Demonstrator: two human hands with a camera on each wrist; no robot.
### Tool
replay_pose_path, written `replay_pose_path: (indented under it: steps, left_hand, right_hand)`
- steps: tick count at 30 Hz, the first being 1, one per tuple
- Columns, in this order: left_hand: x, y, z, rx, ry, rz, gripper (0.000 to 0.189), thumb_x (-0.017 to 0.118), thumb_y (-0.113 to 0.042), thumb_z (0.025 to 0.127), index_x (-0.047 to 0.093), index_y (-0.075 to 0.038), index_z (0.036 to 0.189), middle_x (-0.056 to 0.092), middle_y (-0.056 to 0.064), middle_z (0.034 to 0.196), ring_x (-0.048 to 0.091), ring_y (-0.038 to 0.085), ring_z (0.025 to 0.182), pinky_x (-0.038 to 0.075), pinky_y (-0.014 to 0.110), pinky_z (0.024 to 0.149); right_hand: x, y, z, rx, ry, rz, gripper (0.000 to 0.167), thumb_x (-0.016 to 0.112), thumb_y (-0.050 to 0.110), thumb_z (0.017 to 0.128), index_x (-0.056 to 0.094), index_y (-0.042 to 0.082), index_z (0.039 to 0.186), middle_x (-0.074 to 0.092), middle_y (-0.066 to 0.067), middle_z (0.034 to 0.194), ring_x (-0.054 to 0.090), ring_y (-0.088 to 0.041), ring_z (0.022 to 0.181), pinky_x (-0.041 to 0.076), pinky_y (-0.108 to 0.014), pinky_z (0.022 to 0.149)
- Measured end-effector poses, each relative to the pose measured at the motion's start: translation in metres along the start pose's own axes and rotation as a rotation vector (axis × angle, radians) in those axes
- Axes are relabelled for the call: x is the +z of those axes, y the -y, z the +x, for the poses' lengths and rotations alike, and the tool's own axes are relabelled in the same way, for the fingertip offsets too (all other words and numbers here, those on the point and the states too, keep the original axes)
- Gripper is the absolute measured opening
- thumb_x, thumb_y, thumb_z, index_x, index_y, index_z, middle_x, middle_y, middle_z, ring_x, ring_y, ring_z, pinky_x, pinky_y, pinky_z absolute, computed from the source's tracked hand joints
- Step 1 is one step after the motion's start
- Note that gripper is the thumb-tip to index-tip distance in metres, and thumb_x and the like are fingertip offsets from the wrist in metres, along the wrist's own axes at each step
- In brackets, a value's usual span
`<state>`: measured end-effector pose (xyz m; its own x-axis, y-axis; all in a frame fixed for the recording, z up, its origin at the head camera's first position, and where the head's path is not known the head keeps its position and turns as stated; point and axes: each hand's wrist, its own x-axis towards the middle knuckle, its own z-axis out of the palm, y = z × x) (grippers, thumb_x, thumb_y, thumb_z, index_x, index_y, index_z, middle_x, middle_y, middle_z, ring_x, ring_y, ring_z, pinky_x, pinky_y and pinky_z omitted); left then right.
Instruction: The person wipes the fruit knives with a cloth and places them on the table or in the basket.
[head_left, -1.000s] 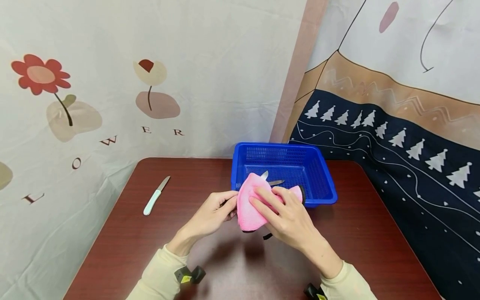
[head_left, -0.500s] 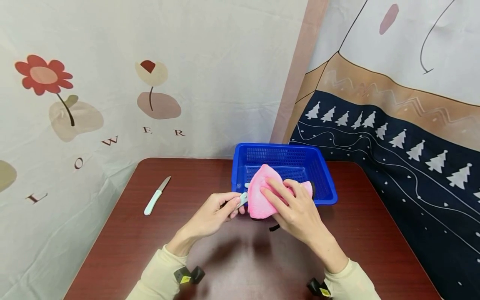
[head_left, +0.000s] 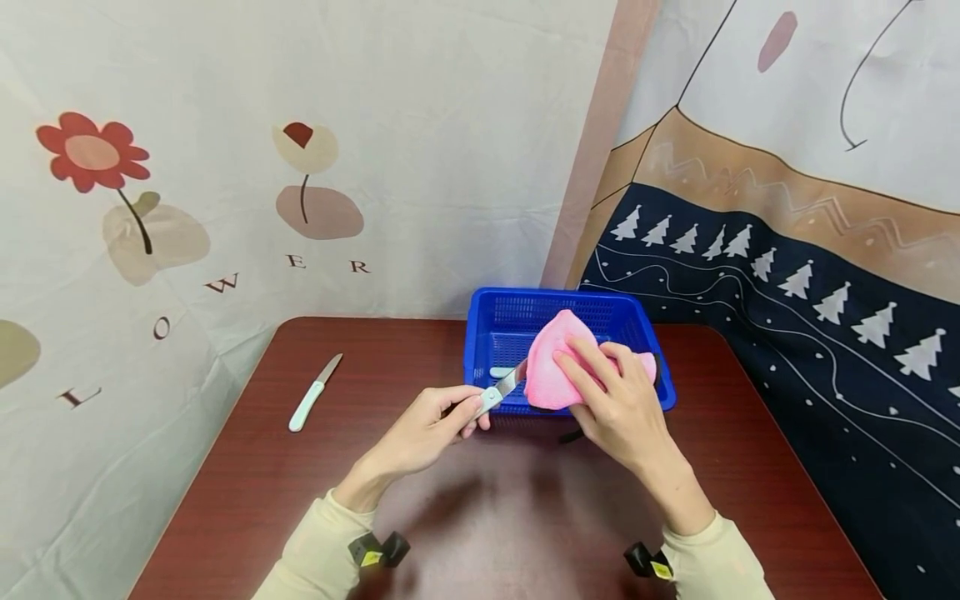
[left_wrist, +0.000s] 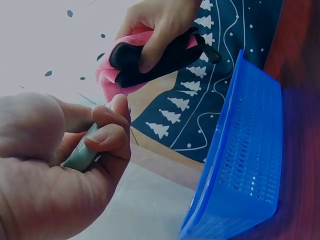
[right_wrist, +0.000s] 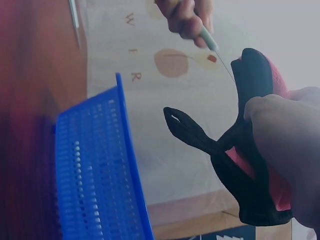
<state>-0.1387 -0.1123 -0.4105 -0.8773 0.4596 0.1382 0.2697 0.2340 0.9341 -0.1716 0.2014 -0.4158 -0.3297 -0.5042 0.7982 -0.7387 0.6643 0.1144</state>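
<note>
My left hand (head_left: 416, 435) grips a small knife (head_left: 490, 399) by its pale mint handle, the blade slanting up to the right. Pinched in my right hand (head_left: 618, 417) is a pink cloth (head_left: 555, 358), folded at the blade's far end and covering the tip. The cloth's underside has black trim (right_wrist: 250, 85) and a hanging black loop (right_wrist: 187, 131), seen in the right wrist view. Both hands are raised at the near side of a blue plastic basket (head_left: 555, 292). The pale handle of another knife (head_left: 501, 372) shows inside the basket, its other end hidden.
A third knife (head_left: 306, 404) with a pale handle lies on the left of the dark red-brown table (head_left: 247, 517), blade pointing away. Printed fabric (head_left: 420, 150) hangs behind the table, and a dark tree-patterned cloth (head_left: 787, 367) is on the right.
My right hand has drawn the cloth rightward and up along the blade, exposing the handle's front and much of the blade. The left hand has barely moved. The handle in the basket has come into view.
</note>
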Motion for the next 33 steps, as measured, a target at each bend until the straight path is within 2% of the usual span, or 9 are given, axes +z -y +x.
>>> replay_pose_path:
  steps: [8, 11, 12, 18, 20, 26, 29, 33]
  left_hand:
    - [-0.001, 0.000, -0.001, -0.028, -0.013, 0.010, 0.031, 0.055, -0.019, 0.120, 0.078, -0.006, 0.102, 0.059, 0.000, 0.079, 0.045, 0.003, 0.068, 0.031, 0.019, 0.056]
    - [-0.001, 0.001, -0.001, -0.035, -0.021, 0.009, 0.031, 0.055, -0.019, 0.120, 0.078, -0.008, 0.102, 0.059, 0.000, 0.079, 0.045, 0.003, 0.068, 0.031, 0.019, 0.056]
    - [-0.001, 0.001, -0.001, -0.038, -0.025, 0.009, 0.031, 0.055, -0.019, 0.120, 0.078, -0.008, 0.101, 0.058, 0.001, 0.079, 0.044, 0.003, 0.068, 0.031, 0.019, 0.056]
    - [0.000, -0.001, 0.000, -0.036, -0.043, 0.021, 0.031, 0.055, -0.020, 0.120, 0.078, -0.009, 0.100, 0.058, 0.001, 0.078, 0.043, 0.003, 0.066, 0.030, 0.020, 0.055]
    - [0.000, -0.001, 0.001, -0.027, -0.045, 0.022, 0.031, 0.056, -0.019, 0.120, 0.078, -0.009, 0.101, 0.059, 0.002, 0.078, 0.046, 0.004, 0.067, 0.032, 0.019, 0.056]
    - [0.000, -0.001, 0.000, 0.011, -0.038, 0.027, 0.027, 0.055, -0.016, 0.119, 0.077, -0.007, 0.108, 0.065, 0.011, 0.083, 0.057, 0.008, 0.074, 0.046, 0.020, 0.064]
    - [-0.001, 0.000, -0.002, 0.021, -0.039, 0.027, 0.026, 0.055, -0.016, 0.119, 0.078, -0.009, 0.109, 0.063, 0.009, 0.080, 0.056, 0.009, 0.073, 0.048, 0.021, 0.064]
    - [-0.001, 0.001, -0.002, 0.031, -0.045, 0.035, 0.026, 0.056, -0.016, 0.119, 0.077, -0.010, 0.105, 0.058, 0.005, 0.075, 0.053, 0.007, 0.069, 0.046, 0.022, 0.063]
  right_hand:
    - [-0.006, -0.012, -0.003, 0.080, -0.032, -0.022, 0.056, 0.077, 0.011, 0.089, 0.074, 0.008, 0.145, 0.069, -0.023, 0.152, 0.059, -0.047, 0.112, 0.050, -0.059, 0.091]
    - [-0.006, -0.010, -0.003, 0.084, -0.042, -0.012, 0.056, 0.077, 0.010, 0.089, 0.074, 0.008, 0.145, 0.070, -0.024, 0.151, 0.058, -0.047, 0.113, 0.050, -0.059, 0.092]
    - [-0.006, -0.009, -0.003, 0.079, -0.049, -0.008, 0.052, 0.075, 0.012, 0.093, 0.074, 0.008, 0.145, 0.070, -0.024, 0.151, 0.058, -0.047, 0.113, 0.049, -0.058, 0.093]
    - [0.002, 0.008, 0.001, -0.021, -0.106, 0.021, 0.038, 0.059, 0.024, 0.111, 0.077, 0.008, 0.140, 0.073, -0.022, 0.147, 0.061, -0.044, 0.109, 0.050, -0.055, 0.092]
    - [0.005, 0.016, 0.003, -0.065, -0.105, 0.046, 0.037, 0.058, 0.026, 0.112, 0.077, 0.009, 0.140, 0.074, -0.021, 0.146, 0.062, -0.043, 0.110, 0.053, -0.053, 0.092]
    - [0.015, 0.039, 0.007, -0.202, -0.080, 0.083, 0.036, 0.059, 0.021, 0.109, 0.077, 0.010, 0.139, 0.075, -0.019, 0.145, 0.066, -0.040, 0.111, 0.058, -0.048, 0.094]
    - [0.018, 0.047, 0.006, -0.247, -0.059, 0.081, 0.038, 0.060, 0.019, 0.107, 0.077, 0.012, 0.140, 0.075, -0.015, 0.147, 0.067, -0.037, 0.114, 0.059, -0.045, 0.096]
    - [0.020, 0.052, 0.006, -0.265, -0.036, 0.095, 0.039, 0.059, 0.018, 0.107, 0.076, 0.013, 0.142, 0.075, -0.012, 0.147, 0.068, -0.035, 0.116, 0.059, -0.044, 0.097]
